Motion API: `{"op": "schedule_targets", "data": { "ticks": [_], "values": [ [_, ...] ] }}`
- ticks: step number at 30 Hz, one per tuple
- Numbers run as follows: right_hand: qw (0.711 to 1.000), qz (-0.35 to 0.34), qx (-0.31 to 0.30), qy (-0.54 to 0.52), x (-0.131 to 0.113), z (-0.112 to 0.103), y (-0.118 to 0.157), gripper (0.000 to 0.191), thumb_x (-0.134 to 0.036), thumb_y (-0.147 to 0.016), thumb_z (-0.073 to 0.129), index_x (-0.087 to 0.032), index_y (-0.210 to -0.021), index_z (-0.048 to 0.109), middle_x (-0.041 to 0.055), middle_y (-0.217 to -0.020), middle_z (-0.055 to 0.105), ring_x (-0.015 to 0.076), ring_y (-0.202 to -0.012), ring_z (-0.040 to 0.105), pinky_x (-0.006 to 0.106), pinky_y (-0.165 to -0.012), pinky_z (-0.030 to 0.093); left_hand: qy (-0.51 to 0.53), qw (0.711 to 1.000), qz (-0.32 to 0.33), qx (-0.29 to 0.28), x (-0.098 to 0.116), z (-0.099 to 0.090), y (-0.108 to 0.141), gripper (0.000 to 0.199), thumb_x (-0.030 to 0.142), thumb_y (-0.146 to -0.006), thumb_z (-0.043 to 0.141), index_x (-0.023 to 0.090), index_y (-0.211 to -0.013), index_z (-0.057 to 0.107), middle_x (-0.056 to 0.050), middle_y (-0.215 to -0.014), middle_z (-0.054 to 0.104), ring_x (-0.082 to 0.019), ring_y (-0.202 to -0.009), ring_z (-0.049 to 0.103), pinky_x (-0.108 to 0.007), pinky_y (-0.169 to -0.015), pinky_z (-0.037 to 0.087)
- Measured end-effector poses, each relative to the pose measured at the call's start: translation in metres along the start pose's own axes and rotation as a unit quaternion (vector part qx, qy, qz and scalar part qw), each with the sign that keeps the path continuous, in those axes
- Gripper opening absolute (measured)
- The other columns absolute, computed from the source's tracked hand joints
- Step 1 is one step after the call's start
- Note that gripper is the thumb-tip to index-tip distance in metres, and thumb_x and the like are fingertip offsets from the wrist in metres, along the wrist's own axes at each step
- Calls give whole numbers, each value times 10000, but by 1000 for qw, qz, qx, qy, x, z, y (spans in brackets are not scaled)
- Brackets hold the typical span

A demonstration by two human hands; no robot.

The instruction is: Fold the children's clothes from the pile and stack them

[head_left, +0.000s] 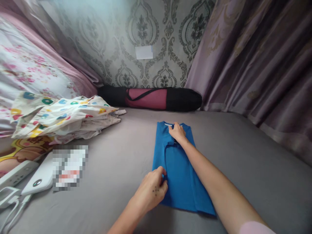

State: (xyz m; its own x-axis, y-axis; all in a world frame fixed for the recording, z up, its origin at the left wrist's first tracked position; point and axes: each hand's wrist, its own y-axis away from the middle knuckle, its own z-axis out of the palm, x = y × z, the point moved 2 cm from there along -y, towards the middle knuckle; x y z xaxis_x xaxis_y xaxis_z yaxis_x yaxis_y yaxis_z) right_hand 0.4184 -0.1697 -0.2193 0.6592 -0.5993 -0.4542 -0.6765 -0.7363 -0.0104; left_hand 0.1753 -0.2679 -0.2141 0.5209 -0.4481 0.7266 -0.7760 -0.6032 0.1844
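Observation:
A blue garment [179, 175] lies partly folded on the grey sheet, its collar edge toward the wall. My right hand [177, 132] pinches the cloth near the collar, and its forearm crosses over the garment's right side. Lower down, my left hand [154, 188] is at the left edge of the garment, fingers curled and closed on a folded layer of the blue cloth. Small dark marks show on the back of that hand.
At the left lie a pile of patterned cloth [68, 113], a white power bank [40, 177] with cables, a power strip [20, 172] and a blurred packet [70, 169]. A black and maroon bag [148, 98] lies along the wall. Curtains [234, 55] hang at the right.

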Motion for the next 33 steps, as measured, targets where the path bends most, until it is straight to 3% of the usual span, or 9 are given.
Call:
{"op": "schedule_targets", "data": {
  "ticks": [4,8,14,18,20,22,25,29,33],
  "values": [
    [1000,13,-4,-2,0,0,-15,364,-345,-875,531,-133,-1147,647,185,-1138,665,317,-1083,618,373,-854,480,13,1000,1,1,2,-3,0,197,145,-804,436,216,-961,531,34,-632,546,-117,-564,471,-237,-537,278],
    [1000,-15,18,-9,3,1,-25,325,-317,-917,469,-203,-1164,648,128,-1172,664,273,-1118,601,352,-898,458,68,997,24,-3,6,-5,-1,207,130,-800,424,218,-939,550,51,-622,532,-97,-541,456,-219,-532,292],
    [998,-51,7,-27,10,4,-34,298,-284,-920,496,-155,-1135,658,98,-1090,702,203,-1052,634,251,-882,456,100,994,38,-22,1,2,-3,254,174,-838,416,206,-1038,570,40,-657,581,-97,-559,499,-207,-544,330],
    [998,-53,40,-20,21,-11,-20,354,-272,-933,441,-126,-1218,591,118,-1106,684,217,-1054,623,271,-870,452,87,996,36,-6,-4,0,-4,276,162,-844,392,198,-1050,571,17,-728,624,-101,-590,521,-210,-553,335],
    [994,-105,25,2,27,-20,-6,275,-255,-908,467,-163,-1089,652,94,-1050,691,219,-1019,623,277,-859,446,66,997,32,6,-3,-5,-3,260,168,-845,407,199,-1035,581,7,-764,636,-101,-604,520,-211,-557,337],
    [977,-206,-57,20,31,-26,12,175,-245,-856,544,-199,-947,686,52,-968,690,196,-939,629,259,-822,448,41,999,23,-3,1,-10,-1,198,223,-861,450,201,-988,599,-1,-770,639,-109,-625,523,-212,-560,339],
    [932,-325,-156,42,38,-27,36,201,-246,-786,653,-220,-985,672,31,-1019,647,172,-925,610,246,-814,445,14,998,12,-60,8,-11,3,156,343,-853,547,209,-898,614,-2,-773,642,-126,-667,542,-217,-570,345],
    [915,-375,-118,88,41,-22,51,236,-208,-873,569,-215,-1104,618,55,-1132,600,183,-1071,555,267,-898,409,-18,995,34,-95,13,-7,6,267,415,-763,693,224,-933,616,-9,-922,652,-154,-801,576,-231,-658,376],
    [889,-413,-82,181,30,-21,59,323,-105,-930,374,-190,-1120,621,85,-1100,614,197,-1025,558,298,-872,399,-44,992,41,-108,11,-5,6,346,414,-719,737,231,-982,605,-13,-972,640,-166,-834,579,-243,-684,384]
  ]
}}
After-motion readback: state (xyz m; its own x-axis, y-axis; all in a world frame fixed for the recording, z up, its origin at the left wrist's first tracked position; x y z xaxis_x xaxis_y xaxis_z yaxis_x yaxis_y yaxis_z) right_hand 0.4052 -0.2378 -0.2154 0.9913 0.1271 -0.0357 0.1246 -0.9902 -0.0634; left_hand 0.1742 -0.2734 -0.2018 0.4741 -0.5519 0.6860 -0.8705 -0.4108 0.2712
